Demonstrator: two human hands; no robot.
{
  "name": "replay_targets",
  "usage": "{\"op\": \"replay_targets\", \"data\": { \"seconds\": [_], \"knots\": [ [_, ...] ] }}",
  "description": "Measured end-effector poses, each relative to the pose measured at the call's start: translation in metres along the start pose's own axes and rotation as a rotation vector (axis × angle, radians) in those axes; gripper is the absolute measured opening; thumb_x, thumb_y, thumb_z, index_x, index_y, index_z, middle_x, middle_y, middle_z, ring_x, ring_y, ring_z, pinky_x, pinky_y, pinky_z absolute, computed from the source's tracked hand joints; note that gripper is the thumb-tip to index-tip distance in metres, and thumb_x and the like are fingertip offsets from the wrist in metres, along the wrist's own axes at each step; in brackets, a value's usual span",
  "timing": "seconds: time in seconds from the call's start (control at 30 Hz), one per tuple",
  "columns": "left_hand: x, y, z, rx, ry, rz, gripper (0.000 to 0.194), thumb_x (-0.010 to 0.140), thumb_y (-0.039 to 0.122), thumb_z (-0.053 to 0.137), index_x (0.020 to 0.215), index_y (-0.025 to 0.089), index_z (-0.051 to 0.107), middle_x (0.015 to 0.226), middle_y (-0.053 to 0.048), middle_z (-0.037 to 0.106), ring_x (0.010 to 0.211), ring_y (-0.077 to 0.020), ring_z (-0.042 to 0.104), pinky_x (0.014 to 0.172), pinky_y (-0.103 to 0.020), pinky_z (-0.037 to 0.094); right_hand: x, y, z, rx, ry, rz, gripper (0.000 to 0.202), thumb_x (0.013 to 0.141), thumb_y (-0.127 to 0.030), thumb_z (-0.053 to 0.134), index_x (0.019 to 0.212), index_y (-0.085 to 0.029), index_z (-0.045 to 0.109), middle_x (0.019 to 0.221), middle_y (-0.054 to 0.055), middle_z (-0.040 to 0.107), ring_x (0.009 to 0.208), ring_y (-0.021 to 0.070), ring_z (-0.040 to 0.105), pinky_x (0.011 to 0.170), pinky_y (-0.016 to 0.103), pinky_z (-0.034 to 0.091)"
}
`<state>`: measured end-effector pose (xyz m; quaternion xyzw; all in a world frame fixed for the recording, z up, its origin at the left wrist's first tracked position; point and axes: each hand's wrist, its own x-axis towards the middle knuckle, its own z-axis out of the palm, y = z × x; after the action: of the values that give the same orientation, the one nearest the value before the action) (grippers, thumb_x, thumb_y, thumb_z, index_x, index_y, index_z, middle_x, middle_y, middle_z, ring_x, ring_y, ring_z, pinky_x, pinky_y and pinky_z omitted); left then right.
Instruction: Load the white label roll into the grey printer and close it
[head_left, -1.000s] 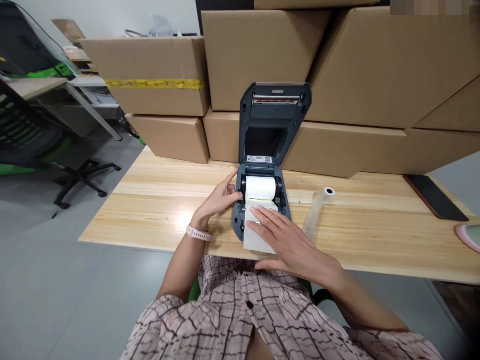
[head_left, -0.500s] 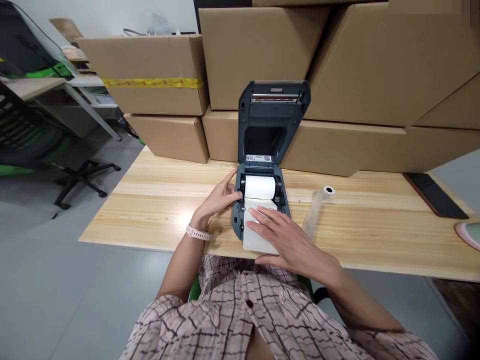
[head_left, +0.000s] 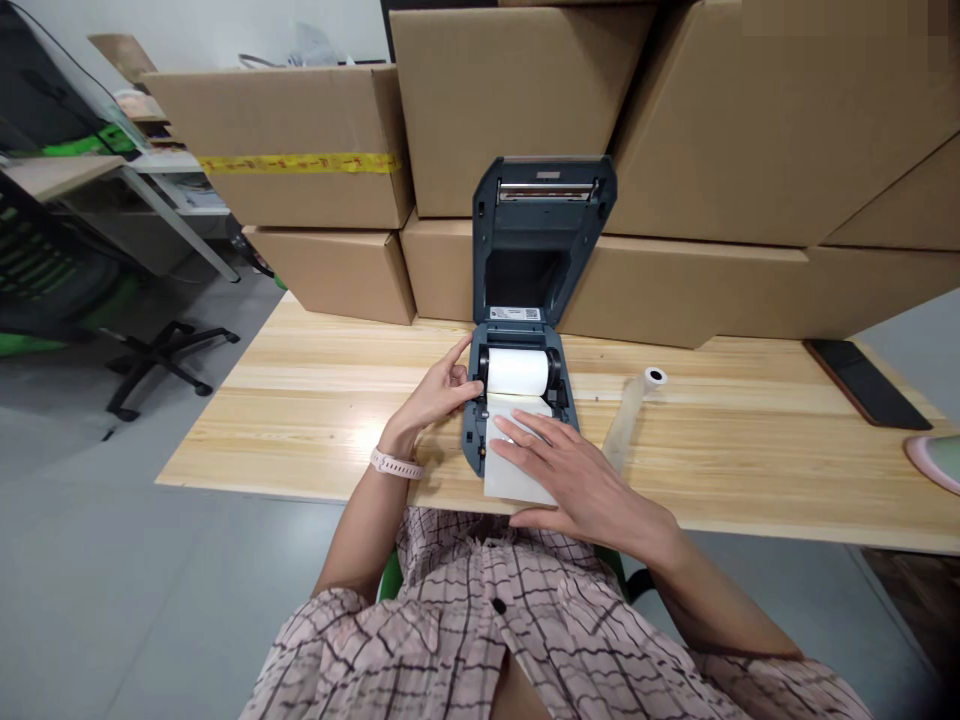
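at the centre of the frame, a dark grey printer (head_left: pixel 517 329) sits on the wooden table (head_left: pixel 300 400), its lid (head_left: pixel 541 235) tilted up toward the cardboard boxes (head_left: pixel 517 110). a white paper roll (head_left: pixel 517 372) lies inside the base, its paper strip (head_left: pixel 510 478) running toward the bottom of the frame. left of it, the left hand (head_left: pixel 437 393) touches the printer's side, forefinger stretched along the edge, thumb apart from it on the rim. lower centre, the right hand (head_left: pixel 577 475) lies over the strip, fingers slightly spread, thumb held apart; how firmly it presses, i cannot tell. right of centre stands a small roll (head_left: pixel 648 383) with a translucent ribbon (head_left: pixel 625 425) trailing.
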<state>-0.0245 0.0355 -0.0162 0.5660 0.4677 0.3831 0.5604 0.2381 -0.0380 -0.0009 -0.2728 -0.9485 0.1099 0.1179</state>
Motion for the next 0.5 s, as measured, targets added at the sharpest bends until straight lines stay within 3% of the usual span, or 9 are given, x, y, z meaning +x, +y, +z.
{"op": "replay_targets", "data": {
  "seconds": [0.1,0.17,0.23,0.33,0.37,0.43,0.5],
  "knots": [
    [0.0,0.001,0.0,0.008,0.006,0.002,0.101,0.085,0.033,0.077,0.168,0.02,0.022,0.064,0.01,0.047,0.049,-0.0055,0.04,0.045,-0.018,0.029,-0.005,0.005,-0.025,0.185,-0.076,-0.15,0.093,0.086,-0.072,0.068,0.162,-0.025,0.04,0.167,0.011,0.043,0.157,0.0332,0.036,0.129,0.057,0.034],
    [0.0,0.002,0.001,0.005,0.005,-0.001,0.101,0.084,0.032,0.077,0.168,0.019,0.022,0.064,0.011,0.047,0.049,-0.0054,0.04,0.045,-0.018,0.03,-0.006,0.015,-0.052,0.395,-0.014,-0.291,0.078,0.089,-0.065,0.071,0.156,-0.031,0.049,0.153,0.006,0.061,0.145,0.0287,0.055,0.125,0.052,0.043],
    [0.0,0.002,0.001,-0.006,0.004,-0.002,0.101,0.084,0.031,0.077,0.168,0.019,0.022,0.063,0.011,0.046,0.048,-0.0055,0.041,0.045,-0.018,0.031,0.001,0.033,-0.078,0.524,0.281,-0.262,0.055,0.096,-0.051,0.069,0.148,-0.037,0.057,0.142,0.0,0.07,0.134,0.0227,0.065,0.12,0.046,0.05],
    [-0.001,0.004,0.002,-0.021,0.0,0.005,0.1,0.084,0.03,0.076,0.167,0.019,0.023,0.062,0.012,0.045,0.048,-0.0053,0.041,0.044,-0.017,0.032,0.031,0.08,-0.105,0.403,0.865,0.055,0.044,0.102,-0.04,0.063,0.145,-0.031,0.06,0.152,0.004,0.062,0.14,0.0214,0.059,0.121,0.042,0.045],
    [-0.001,0.004,0.002,-0.026,-0.001,0.006,0.099,0.084,0.03,0.076,0.167,0.019,0.023,0.062,0.012,0.045,0.048,-0.0052,0.04,0.044,-0.017,0.032,0.045,0.1,-0.109,0.379,0.955,0.104,0.048,0.102,-0.042,0.062,0.148,-0.028,0.057,0.154,0.006,0.06,0.141,0.0204,0.059,0.119,0.039,0.045],
    [-0.002,0.005,0.002,-0.035,-0.003,0.002,0.099,0.084,0.029,0.076,0.167,0.019,0.023,0.063,0.011,0.045,0.048,-0.0051,0.041,0.044,-0.017,0.032,0.076,0.14,-0.114,0.385,0.955,0.164,0.059,0.1,-0.047,0.059,0.152,-0.022,0.049,0.158,0.011,0.055,0.144,0.0199,0.054,0.113,0.033,0.046],
    [-0.002,0.006,0.001,-0.034,-0.002,-0.004,0.1,0.084,0.03,0.076,0.167,0.019,0.022,0.063,0.011,0.046,0.047,-0.0053,0.041,0.043,-0.017,0.032,0.106,0.174,-0.114,0.358,0.979,0.112,0.055,0.102,-0.05,0.048,0.143,-0.015,0.056,0.158,0.013,0.054,0.143,0.0221,0.055,0.106,0.032,0.048]
  ]
}}
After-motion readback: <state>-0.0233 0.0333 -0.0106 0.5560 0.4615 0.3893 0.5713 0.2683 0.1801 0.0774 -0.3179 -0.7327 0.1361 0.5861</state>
